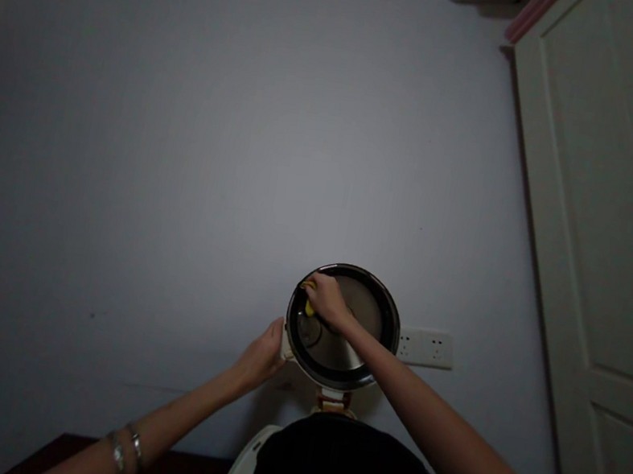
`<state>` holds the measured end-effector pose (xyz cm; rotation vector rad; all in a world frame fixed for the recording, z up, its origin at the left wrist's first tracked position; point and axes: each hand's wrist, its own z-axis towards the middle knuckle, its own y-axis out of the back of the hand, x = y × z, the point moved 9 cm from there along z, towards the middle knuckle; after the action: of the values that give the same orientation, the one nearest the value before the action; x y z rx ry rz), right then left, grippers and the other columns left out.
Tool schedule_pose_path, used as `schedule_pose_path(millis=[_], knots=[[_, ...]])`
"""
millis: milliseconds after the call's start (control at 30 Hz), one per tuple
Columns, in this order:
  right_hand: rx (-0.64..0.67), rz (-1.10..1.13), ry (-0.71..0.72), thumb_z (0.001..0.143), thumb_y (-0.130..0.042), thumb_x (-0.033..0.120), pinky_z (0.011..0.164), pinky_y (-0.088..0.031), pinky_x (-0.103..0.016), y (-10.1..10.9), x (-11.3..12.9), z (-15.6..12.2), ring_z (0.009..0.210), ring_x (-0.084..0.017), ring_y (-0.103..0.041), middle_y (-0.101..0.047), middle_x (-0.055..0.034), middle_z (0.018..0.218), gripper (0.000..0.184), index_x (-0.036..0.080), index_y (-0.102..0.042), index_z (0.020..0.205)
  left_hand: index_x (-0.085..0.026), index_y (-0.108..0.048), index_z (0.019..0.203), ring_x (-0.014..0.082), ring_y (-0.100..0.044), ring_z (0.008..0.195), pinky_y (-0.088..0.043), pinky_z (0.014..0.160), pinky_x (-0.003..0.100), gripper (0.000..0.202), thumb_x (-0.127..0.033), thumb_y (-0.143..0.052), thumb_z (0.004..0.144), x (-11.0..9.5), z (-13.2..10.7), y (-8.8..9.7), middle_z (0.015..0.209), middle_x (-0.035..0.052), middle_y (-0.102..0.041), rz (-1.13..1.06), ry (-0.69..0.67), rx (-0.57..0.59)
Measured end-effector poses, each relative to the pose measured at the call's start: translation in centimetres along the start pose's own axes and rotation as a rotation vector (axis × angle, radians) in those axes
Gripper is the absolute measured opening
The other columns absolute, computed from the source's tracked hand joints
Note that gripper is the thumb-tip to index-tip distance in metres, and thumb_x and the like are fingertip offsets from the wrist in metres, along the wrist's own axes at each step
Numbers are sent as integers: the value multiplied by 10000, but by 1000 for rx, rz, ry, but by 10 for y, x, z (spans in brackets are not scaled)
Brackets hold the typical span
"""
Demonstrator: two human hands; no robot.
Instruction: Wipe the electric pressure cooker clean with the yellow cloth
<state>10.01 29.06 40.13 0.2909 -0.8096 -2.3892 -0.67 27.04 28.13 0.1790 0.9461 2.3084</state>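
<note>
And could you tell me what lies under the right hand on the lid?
Under the right hand, a yellow sponge or cloth shows against the metal lid; the hand hides the rest.

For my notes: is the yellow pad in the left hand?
No, the yellow pad sits under the right hand, on the round lid.
</note>
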Motion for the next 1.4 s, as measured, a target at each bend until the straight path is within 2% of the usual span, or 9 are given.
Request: schedule_pose_path(millis=[200, 433, 533, 700, 833, 1000, 1067, 1233, 1400], knots=[[75, -28, 48, 857, -485, 219, 753, -400, -245, -15, 23, -17, 931, -200, -612, -673, -103, 989, 159, 162, -615, 930, -172, -224, 1332, 277, -419, 1251, -379, 1027, 447, 748, -74, -532, 657, 1, 1, 2, 1355, 150, -412, 9, -3, -2], [-50, -50, -174, 916, -374, 271, 737, -398, -266, 16, -22, 6, 944, -218, -605, -654, -140, 1038, 271, 145, -579, 1041, -149, -238, 1313, 275, -418, 1250, -372, 1030, 453, 709, -65, -523, 670, -3, 0, 4, 1348, 168, -408, 21, -29, -2], [-68, -40, -200, 919, -370, 272, 738, -394, -263, 17, -24, 7, 946, -212, -602, -655, -132, 1035, 282, 148, -581, 1058, -157, -250, 1305, 277, -419, 1247, -365, 1031, 469, 711, -65, -534, 661, -4, 0, 5, 1347, 153, -414, 0, -35, -15], [-26, -6, -72, 895, -437, 267, 735, -386, -227, 5, 7, -10, 937, -171, -595, -656, -67, 1016, 230, 211, -630, 1007, -175, -269, 1304, 275, -446, 1222, -385, 1010, 464, 705, -70, -542, 662, -1, 0, 5, 1323, 136, -444, -15, -29, -29], [115, 9, 144, 880, -430, 225, 703, -394, -223, -16, 34, -38, 889, -166, -595, -635, -72, 986, 247, 195, -670, 930, -138, -266, 1310, 279, -440, 1230, -385, 1011, 450, 710, -67, -535, 657, -1, 0, 5, 1327, 163, -433, 11, -5, -26], [259, 136, 301, 728, -560, 162, 701, -414, -223, -31, 35, -54, 838, -170, -583, -622, -69, 947, 253, 177, -697, 940, -140, -219, 1328, 270, -457, 1217, -401, 994, 449, 725, -74, -519, 671, -2, -1, 3, 1327, 170, -432, 14, -3, -12], [189, 230, 263, 689, -584, 132, 761, -421, -228, -22, 22, -44, 863, -166, -567, -610, -68, 958, 319, 167, -680, 991, -154, -213, 1332, 270, -451, 1224, -397, 998, 453, 735, -72, -525, 670, -1, -1, 4, 1341, 165, -421, 9, -13, -26], [-331, 311, 22, 742, -542, 138, 865, -415, -304, 30, -26, -17, 957, -188, -526, -575, -96, 1030, 292, 140, -602, 1028, -188, -227, 1331, 262, -434, 1242, -385, 1019, 451, 740, -68, -546, 674, -2, -3, 5, 1353, 134, -420, -12, -58, -53], [-310, 208, 34, 789, -524, 145, 879, -401, -297, 25, -16, -5, 983, -201, -538, -634, -107, 1006, 226, 139, -639, 984, -175, -227, 1321, 272, -424, 1248, -381, 1019, 457, 735, -73, -542, 665, -2, -1, 3, 1352, 150, -411, 15, -49, -25]])
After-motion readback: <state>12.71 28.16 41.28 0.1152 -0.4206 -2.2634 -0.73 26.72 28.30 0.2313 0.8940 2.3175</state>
